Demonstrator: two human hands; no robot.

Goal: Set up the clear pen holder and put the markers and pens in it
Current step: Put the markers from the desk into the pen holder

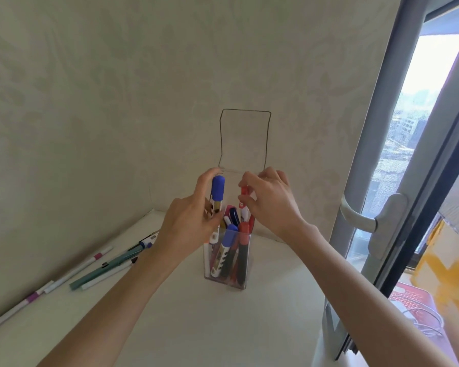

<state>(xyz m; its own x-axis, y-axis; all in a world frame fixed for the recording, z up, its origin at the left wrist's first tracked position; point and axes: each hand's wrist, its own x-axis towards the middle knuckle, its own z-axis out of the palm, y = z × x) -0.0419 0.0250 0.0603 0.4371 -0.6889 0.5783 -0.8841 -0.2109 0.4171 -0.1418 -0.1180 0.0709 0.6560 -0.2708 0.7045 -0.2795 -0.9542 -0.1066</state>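
Observation:
The clear pen holder (243, 283) stands upright on the white table, with its tall clear back panel (243, 139) rising against the wall. Several markers with blue, red and dark caps stand inside it. My left hand (188, 223) grips a blue-capped marker (218, 190) whose lower end is down in the holder. My right hand (269, 205) pinches a red-capped marker (244, 201) above the holder's opening. Several pens (96, 271) lie loose on the table to the left.
The patterned wall stands right behind the holder. An open window frame with a grey handle (361, 218) is at the right. Yellow boxes (445, 266) and a red-patterned item (408, 300) lie beyond the table's right edge.

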